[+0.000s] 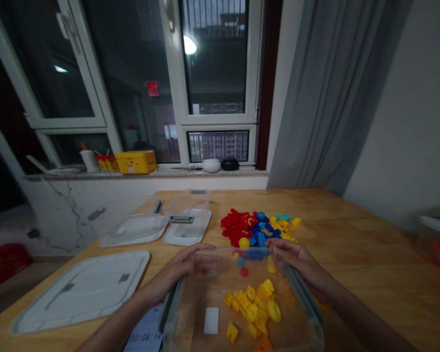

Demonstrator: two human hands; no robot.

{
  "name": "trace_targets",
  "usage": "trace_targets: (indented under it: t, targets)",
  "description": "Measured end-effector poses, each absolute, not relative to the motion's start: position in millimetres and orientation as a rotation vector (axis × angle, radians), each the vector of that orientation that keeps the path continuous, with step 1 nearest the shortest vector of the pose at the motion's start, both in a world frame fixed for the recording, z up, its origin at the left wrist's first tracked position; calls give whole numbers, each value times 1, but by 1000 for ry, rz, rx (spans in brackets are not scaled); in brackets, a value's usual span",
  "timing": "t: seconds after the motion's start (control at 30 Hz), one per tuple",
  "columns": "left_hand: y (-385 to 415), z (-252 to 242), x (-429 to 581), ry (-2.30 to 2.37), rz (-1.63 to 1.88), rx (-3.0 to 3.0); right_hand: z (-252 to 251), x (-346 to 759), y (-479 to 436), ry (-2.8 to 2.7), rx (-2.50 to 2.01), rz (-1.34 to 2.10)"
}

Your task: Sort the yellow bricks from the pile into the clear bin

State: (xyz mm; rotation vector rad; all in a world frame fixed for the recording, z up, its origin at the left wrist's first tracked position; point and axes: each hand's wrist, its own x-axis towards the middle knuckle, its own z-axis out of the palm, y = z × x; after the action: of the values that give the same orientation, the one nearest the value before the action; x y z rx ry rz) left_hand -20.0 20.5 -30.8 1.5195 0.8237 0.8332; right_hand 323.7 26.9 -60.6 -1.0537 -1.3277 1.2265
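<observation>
- Clear bin [305, 302]: stands at the near edge of the wooden table [374, 244], directly in front of the person, held at its far rim by both hands.
- Left hand [188, 266]: fingers together, curled over the far left corner of the rim and clamped on it.
- Right hand [293, 256]: fingers closed on the far right corner of the rim.
- Yellow blocks [253, 305]: heaped inside the bin, right of a white label [211, 320].
- Mixed blocks [254, 227]: a pile of red, blue, yellow and teal pieces on the table, just beyond the bin's far rim.
- Large lid [84, 288]: flat on the table, left of the bin.
- Small clear boxes [188, 201] with two smaller lids [135, 230]: farther back on the left.
- Yellow box [136, 161]: on the windowsill.
</observation>
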Motion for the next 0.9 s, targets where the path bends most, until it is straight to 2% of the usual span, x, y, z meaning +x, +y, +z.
trace_targets:
  t: [0.1, 0.33, 0.9]
  targets:
    - [22, -34, -21, 842, 836, 1476, -68, 331, 38, -1430, -1137, 1046]
    - [17, -27, -16, 817, 831, 1451, -82, 351, 50, -2086, -1155, 449]
    - [19, -28, -17, 808, 825, 1453, -86, 356, 46, -2331, -1219, 244]
